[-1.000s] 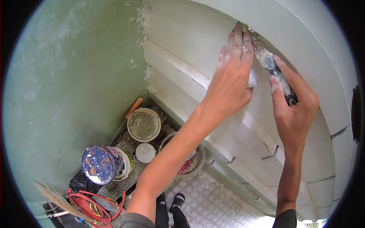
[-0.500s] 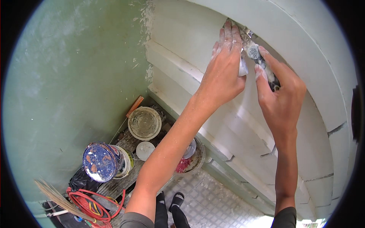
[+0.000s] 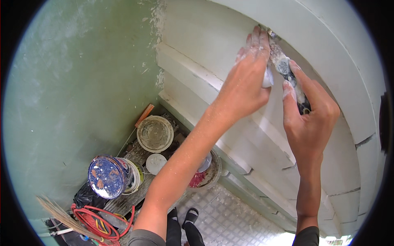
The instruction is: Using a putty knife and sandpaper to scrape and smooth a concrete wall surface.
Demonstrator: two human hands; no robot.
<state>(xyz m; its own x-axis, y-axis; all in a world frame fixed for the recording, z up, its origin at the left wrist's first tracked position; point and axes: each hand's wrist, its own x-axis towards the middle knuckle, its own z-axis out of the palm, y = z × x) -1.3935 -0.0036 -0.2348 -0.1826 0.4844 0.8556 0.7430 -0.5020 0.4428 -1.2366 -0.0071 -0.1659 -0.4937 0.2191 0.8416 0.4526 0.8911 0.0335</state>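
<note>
In my right hand (image 3: 314, 108) is a putty-smeared utility knife (image 3: 289, 76) with a round knob and a dark handle end. Thumb and fingers pinch its handle, and its metal end meets the edge where the pale panel (image 3: 205, 28) runs under the curved white band (image 3: 328, 45). My left hand (image 3: 248, 78) lies beside the knife, its dusty fingers stretched together toward that same edge. A smooth white object (image 3: 268, 76) shows from under the left palm, held there; its kind is hidden by the hand.
Stepped white ledges (image 3: 188, 67) run below my hands, beside a green wall (image 3: 78, 82). On planks below stand a round tub (image 3: 155, 133), a blue paint-spattered lid (image 3: 107, 176) and a white bucket (image 3: 135, 176). A red hose (image 3: 88, 217) and a straw broom (image 3: 61, 213) lie lower left.
Both hands have shifted slightly right and down along the curved edge. The knife and the white object have moved with them.
</note>
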